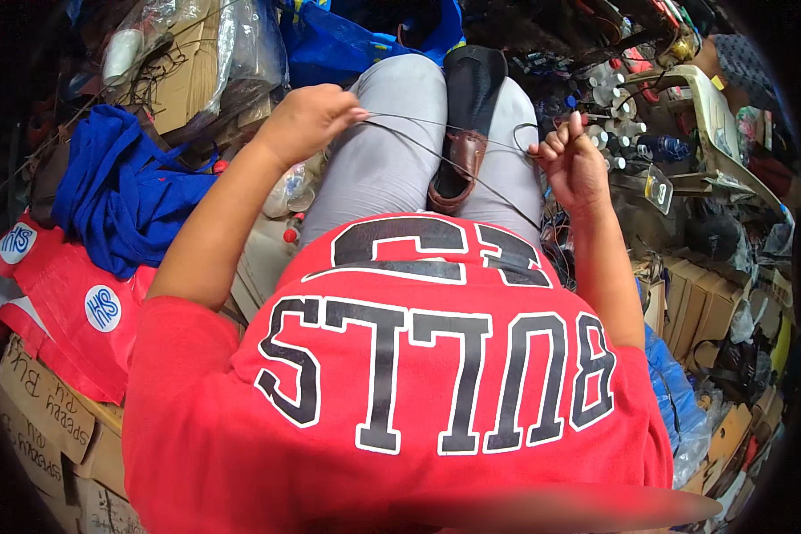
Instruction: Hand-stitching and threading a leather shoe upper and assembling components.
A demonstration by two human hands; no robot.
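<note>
A dark shoe [475, 89] with a brown leather heel part is wedged between my grey-trousered knees, its opening toward me. A thin dark thread [409, 117] stretches across my lap over the shoe. My left hand [316, 117] is closed in a pinch on the thread, out to the left of the shoe above my thigh. On the other side, my right hand [573, 165] has its fingers curled around the thread, with one finger pointing up. A further strand runs slantwise over the shoe's heel toward my right thigh. Where the thread meets the shoe is too fine to make out.
A blue cloth bag [125, 191] and red bags [71, 298] lie at my left, above cardboard boxes [40, 427]. Several small bottles [610, 93] stand at the right, near a pale plastic chair [716, 125]. A blue bag [356, 44] lies beyond my knees.
</note>
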